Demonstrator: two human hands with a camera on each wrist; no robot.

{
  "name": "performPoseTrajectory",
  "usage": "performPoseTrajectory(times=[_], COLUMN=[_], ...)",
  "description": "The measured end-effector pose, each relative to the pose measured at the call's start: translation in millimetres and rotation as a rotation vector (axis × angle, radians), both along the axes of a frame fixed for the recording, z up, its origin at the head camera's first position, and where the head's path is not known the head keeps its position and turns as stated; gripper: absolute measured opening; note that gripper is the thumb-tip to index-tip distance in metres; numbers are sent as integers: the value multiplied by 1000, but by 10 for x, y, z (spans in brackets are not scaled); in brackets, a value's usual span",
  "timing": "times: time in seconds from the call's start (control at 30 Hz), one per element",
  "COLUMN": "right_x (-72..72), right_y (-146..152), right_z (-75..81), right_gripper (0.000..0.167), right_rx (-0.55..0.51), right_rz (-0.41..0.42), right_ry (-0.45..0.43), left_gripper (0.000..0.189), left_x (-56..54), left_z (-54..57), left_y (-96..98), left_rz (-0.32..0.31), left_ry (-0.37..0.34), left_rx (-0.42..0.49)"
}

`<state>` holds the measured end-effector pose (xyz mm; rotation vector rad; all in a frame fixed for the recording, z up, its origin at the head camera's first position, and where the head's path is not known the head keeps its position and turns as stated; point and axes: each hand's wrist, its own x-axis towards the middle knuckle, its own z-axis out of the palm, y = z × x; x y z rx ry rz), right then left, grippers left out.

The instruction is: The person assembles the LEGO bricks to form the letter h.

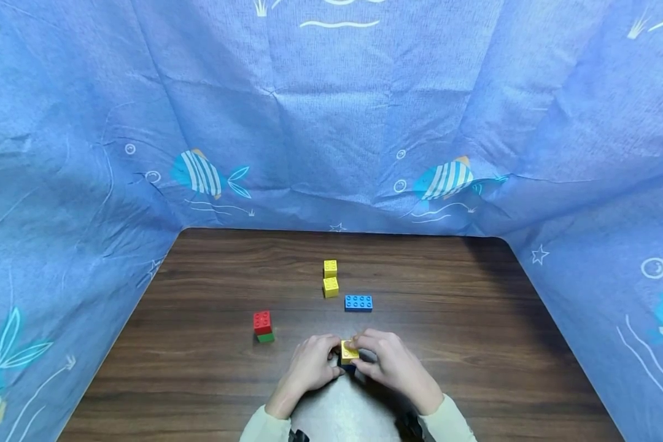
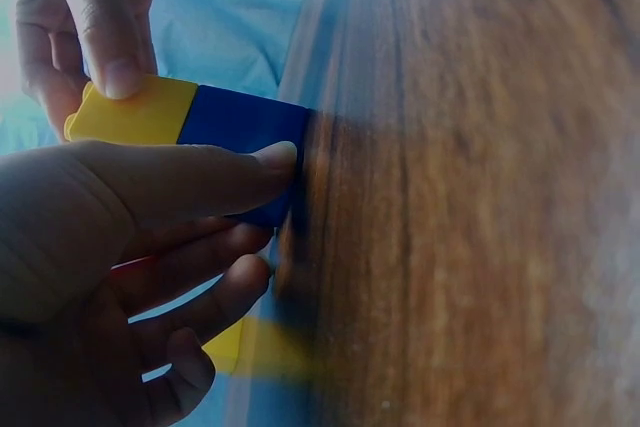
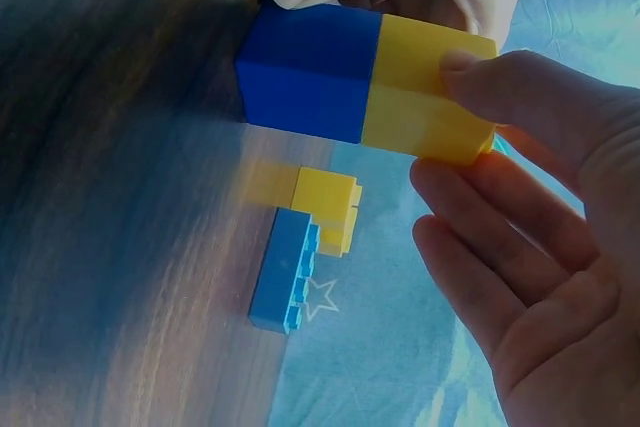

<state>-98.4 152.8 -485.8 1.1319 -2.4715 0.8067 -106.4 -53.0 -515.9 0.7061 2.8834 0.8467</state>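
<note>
Holding a square yellow plastic brick [image 3: 410, 87] stacked on a square dark-blue plastic brick [image 3: 305, 72]

On the left of the dark wood-grain tabletop [image 1: 199, 368], a red plastic brick [image 1: 262, 320] is seen on top of a green plastic brick [image 1: 266, 337]. Further right, at the near middle, the stack is held upright between both hands; whether its base touches the wood cannot be told. It can be judged light, rigid, hard to break and a little slick on its smooth sides, so it is best taken by opposite flat faces, low on the blue for steadiness and high on the yellow for control.

By the left hand [image 1: 312, 361], the dark-blue brick is pinched, the thumb laid along its near face and the fingers bent. Beyond, two square yellow plastic bricks [image 1: 330, 287] are lined up one behind the other, with a long blue plastic brick [image 1: 358, 302] placed to their right. By the right hand [image 1: 389, 362], the yellow brick of the stack is gripped between thumb and fingers; both forearms are angled inward
</note>
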Motion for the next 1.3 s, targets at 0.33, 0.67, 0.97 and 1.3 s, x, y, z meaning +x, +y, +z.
performPoseTrajectory(times=[0.33, 0.67, 0.97, 1.3], right_x=[25, 12, 28, 14], right_y=[-1, 17, 23, 15], right_z=[-25, -76, -51, -62], right_gripper=[26, 30, 37, 53], right_rx=[-29, -53, 23, 94], right_rz=[-16, 7, -5, -27], right_ry=[-50, -87, -235, -300], left_gripper=[28, 27, 28, 34], left_x=[19, 43, 54, 69], left_z=[8, 0, -6, 13], left_y=[8, 24, 11, 1], left_rz=[-1, 4, -25, -15], left_ry=[-8, -85, -45, -15], left_rx=[-9, 10, 19, 4])
